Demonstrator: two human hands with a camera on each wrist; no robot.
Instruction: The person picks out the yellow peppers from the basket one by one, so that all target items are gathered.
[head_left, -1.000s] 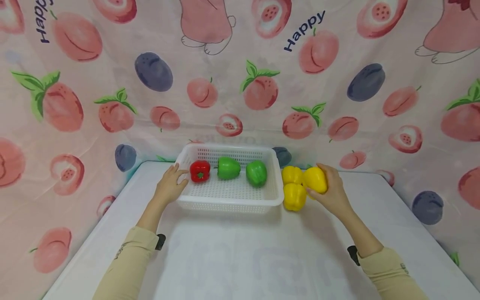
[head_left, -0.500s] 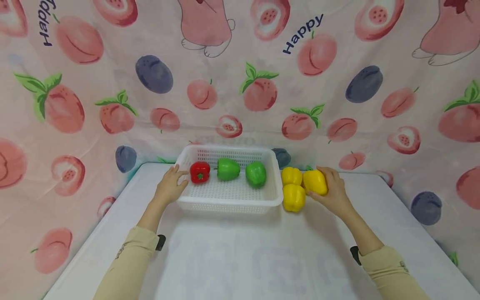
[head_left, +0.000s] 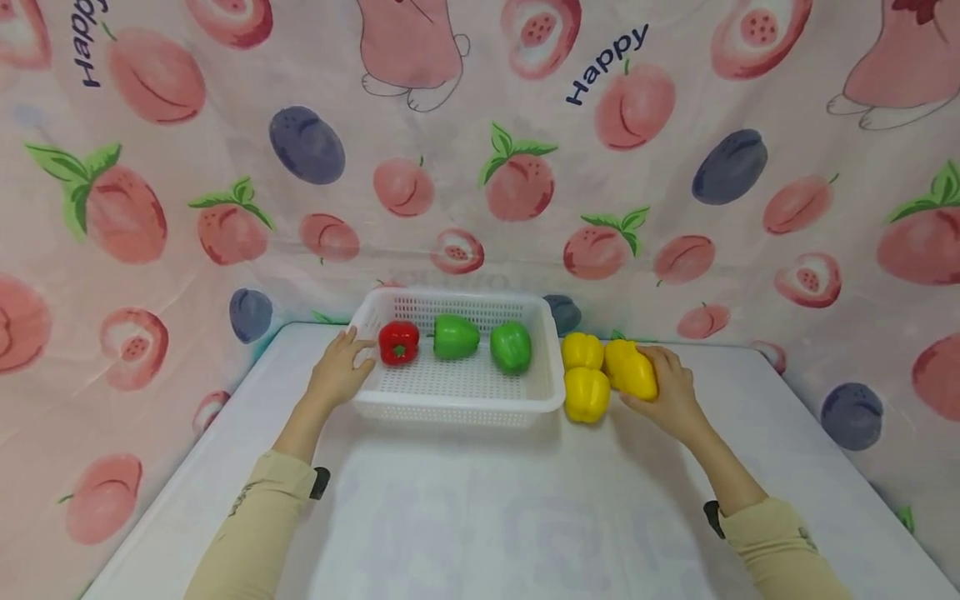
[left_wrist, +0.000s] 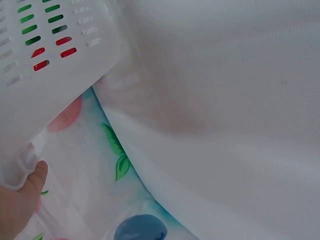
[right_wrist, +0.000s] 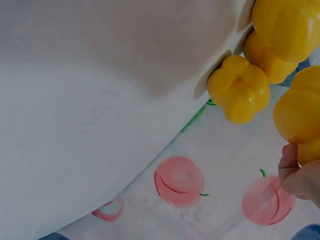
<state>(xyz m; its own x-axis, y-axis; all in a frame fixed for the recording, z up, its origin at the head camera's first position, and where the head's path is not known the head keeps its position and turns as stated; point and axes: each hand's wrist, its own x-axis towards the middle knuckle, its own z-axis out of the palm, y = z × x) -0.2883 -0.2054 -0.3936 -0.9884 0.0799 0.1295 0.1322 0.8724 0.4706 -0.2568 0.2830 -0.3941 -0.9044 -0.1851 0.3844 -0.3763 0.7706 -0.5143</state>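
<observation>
In the head view, my left hand grips the left end of the white perforated basket, fingers at its rim. The left wrist view shows one fingertip against that rim. A red bell pepper and two green bell peppers lie inside. My right hand holds a yellow bell pepper to the right of the basket, also seen in the right wrist view. Two yellow bell peppers stand against the basket's right side. Another yellow bell pepper shows beyond the held one, mostly hidden in the head view.
Basket and loose peppers stand near the far edge of the white table. A fruit-printed cloth hangs behind and at both sides. Each wrist wears a black strap device.
The yellow bell pepper in my right hand has tilted and shifted slightly right and toward me, uncovering part of another behind it. My left hand stays on the basket.
</observation>
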